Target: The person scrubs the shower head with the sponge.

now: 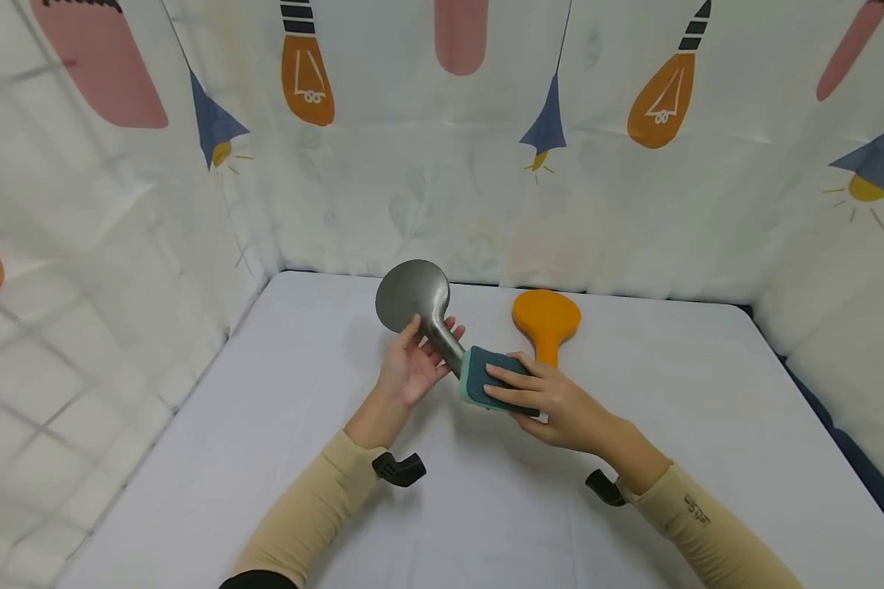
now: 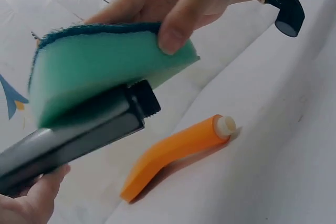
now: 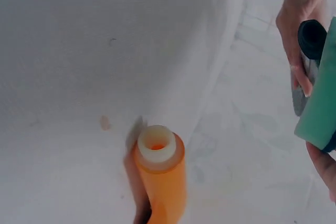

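Note:
A silver-grey hand shower head [image 1: 412, 294] is held up above the table, its round face to the upper left and its handle slanting down to the right. My left hand [image 1: 401, 376] grips it near the neck, fingers behind. In my right hand [image 1: 560, 405] is a sponge [image 1: 497, 380] with a dark scouring side, fingers across that side and thumb on the opposite one. The sponge's green foam [image 2: 100, 72] lies against the handle [image 2: 79, 137], near its black threaded end. An orange shower head [image 1: 546, 317] lies behind my right hand, its pale threaded end [image 3: 157, 148] showing in the right wrist view.
A white cloth covers the table [image 1: 324, 343]. Fabric walls [image 1: 442, 180] printed with lamps and bulbs stand behind it and on both sides. Black wrist cameras [image 1: 399, 469] sit on both sleeves.

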`<state>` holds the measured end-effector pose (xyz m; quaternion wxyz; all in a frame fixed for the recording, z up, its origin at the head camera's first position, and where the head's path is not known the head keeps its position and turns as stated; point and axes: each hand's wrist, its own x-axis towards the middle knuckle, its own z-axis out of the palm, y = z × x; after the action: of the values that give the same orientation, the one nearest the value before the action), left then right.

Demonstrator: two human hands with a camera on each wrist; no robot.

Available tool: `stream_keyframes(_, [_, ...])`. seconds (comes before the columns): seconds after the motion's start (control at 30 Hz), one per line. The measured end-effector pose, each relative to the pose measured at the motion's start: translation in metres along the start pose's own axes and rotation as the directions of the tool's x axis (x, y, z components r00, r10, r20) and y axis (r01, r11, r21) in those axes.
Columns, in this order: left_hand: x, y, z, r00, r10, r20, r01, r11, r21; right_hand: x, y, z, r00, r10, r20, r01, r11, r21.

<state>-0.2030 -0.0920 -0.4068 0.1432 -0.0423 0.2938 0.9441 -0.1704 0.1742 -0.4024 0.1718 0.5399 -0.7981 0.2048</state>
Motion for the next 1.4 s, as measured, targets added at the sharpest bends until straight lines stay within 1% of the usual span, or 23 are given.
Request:
stream_keyframes(0.07, [-0.001,0.002,-0.001,0.999,-0.007,0.039,0.007,1.000,-0.011,-0.001,0.001,0.000,1.000,-0.003,0.000,0.003,1.000,-0.005])
stream_keyframes(0.13, [-0.002,0.003,-0.001,0.998,-0.013,0.061,0.013,1.000,0.002,-0.001,0.002,0.001,1.000,-0.011,-0.008,0.011,1.000,-0.017])
stream_keyframes(0.17, [-0.002,0.003,-0.001,0.998,-0.013,0.066,0.011,1.000,0.025,0.000,0.003,0.001,1.000,-0.022,-0.011,0.022,0.999,-0.027])
stream_keyframes(0.3, [-0.001,-0.003,0.002,0.999,-0.016,0.051,0.011,0.996,0.092,0.013,0.007,0.000,0.999,-0.050,-0.013,0.049,0.996,-0.073])
stream_keyframes(0.4, [0.000,-0.010,0.003,1.000,-0.017,0.019,0.014,0.993,0.118,0.024,0.007,-0.001,0.999,-0.037,-0.021,0.035,0.995,-0.088])
stream_keyframes(0.5, [0.000,-0.013,0.005,1.000,-0.009,-0.003,0.010,0.990,0.142,0.027,0.006,0.003,0.999,-0.040,-0.022,0.037,0.994,-0.107])
stream_keyframes(0.6, [-0.001,-0.014,0.006,1.000,-0.009,-0.006,0.010,0.984,0.179,0.021,0.005,0.007,0.994,-0.104,0.015,0.105,0.987,-0.125])
stream_keyframes(0.7, [-0.001,-0.013,0.007,1.000,-0.025,-0.007,0.026,0.978,0.205,0.015,0.006,0.007,0.981,-0.181,0.072,0.188,0.975,-0.116])
stream_keyframes(0.77, [-0.001,-0.013,0.008,0.999,-0.037,-0.011,0.038,0.976,0.213,0.015,0.009,0.004,0.974,-0.204,0.102,0.215,0.971,-0.105])
stream_keyframes(0.83, [0.000,-0.012,0.008,0.999,-0.039,-0.020,0.042,0.976,0.213,0.020,0.011,-0.001,0.972,-0.202,0.116,0.215,0.970,-0.110])
stream_keyframes(0.9, [0.001,-0.012,0.009,0.999,-0.044,-0.017,0.046,0.974,0.224,0.026,0.014,-0.005,0.976,-0.183,0.118,0.198,0.972,-0.127])
stream_keyframes(1.07, [0.000,-0.014,0.010,0.996,-0.080,0.031,0.069,0.961,0.266,0.037,0.016,-0.013,0.981,-0.166,0.105,0.182,0.969,-0.168])
stream_keyframes(1.17, [0.000,-0.014,0.010,0.995,-0.084,0.050,0.068,0.960,0.271,0.036,0.014,-0.014,0.973,-0.193,0.123,0.212,0.963,-0.165])
stream_keyframes(1.27, [0.000,-0.013,0.009,0.996,-0.074,0.058,0.055,0.958,0.281,0.031,0.013,-0.015,0.958,-0.235,0.163,0.257,0.957,-0.136])
stream_keyframes(1.33, [0.001,-0.014,0.008,0.994,-0.086,0.062,0.064,0.956,0.286,0.029,0.013,-0.016,0.949,-0.251,0.189,0.276,0.954,-0.121])
stream_keyframes(1.4, [0.002,-0.015,0.007,0.993,-0.103,0.064,0.078,0.946,0.313,0.029,0.014,-0.018,0.948,-0.252,0.194,0.279,0.951,-0.131])
